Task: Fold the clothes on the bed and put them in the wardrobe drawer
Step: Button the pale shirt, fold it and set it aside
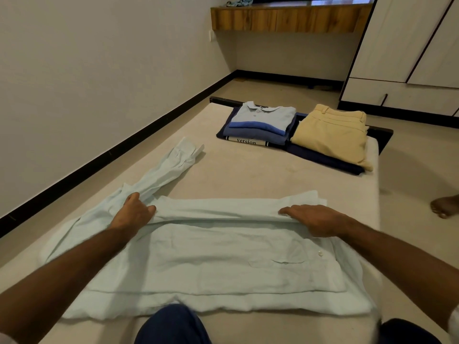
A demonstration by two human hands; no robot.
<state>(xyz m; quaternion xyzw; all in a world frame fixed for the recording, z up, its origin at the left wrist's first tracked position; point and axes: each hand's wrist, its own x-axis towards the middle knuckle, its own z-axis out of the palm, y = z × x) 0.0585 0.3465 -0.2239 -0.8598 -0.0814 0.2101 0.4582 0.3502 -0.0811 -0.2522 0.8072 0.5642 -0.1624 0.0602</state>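
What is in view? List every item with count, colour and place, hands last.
shirt: one, pale mint, spread on the near bed, one sleeve out to the far left.
folded tops: one stack, light blue polo on top, blues and navy beneath, far end of bed.
folded trousers: one tan pair, on a navy garment, right of the tops.
bed: one, beige.
wardrobe: one, white, far right.
wooden shelf: one, brown, far wall.
foot: one, bare, right floor.
left hand: grips the shirt's fold.
right hand: grips the fold.
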